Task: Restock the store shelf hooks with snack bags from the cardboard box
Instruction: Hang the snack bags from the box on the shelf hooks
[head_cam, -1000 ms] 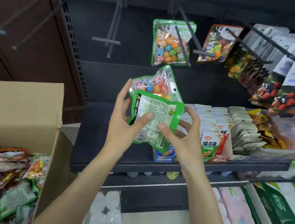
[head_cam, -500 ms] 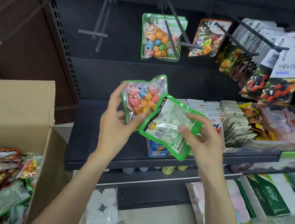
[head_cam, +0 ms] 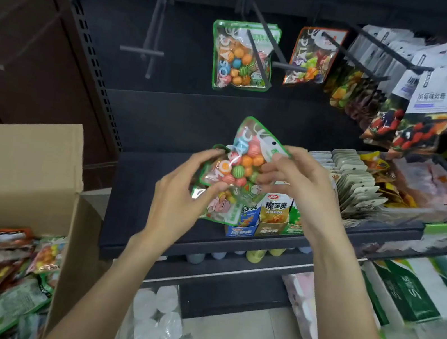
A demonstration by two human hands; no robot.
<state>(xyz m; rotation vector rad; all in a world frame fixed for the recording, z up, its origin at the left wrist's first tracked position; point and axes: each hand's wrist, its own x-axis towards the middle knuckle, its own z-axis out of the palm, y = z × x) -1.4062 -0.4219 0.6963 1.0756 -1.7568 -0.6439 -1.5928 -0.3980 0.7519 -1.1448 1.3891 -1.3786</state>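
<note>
Left hook [head_cam: 150, 52] bare (reachable); middle hook [head_cam: 261, 52] holds one bag [head_cam: 241, 57].

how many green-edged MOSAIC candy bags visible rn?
3 clearly: one on the shelf hook, two in the hands, front bag and one behind it. The cardboard box may hide more.

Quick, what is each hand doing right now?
Left hand: holding the lower left side of the green candy bag.
Right hand: pinching the same bag near its top corner.
</note>
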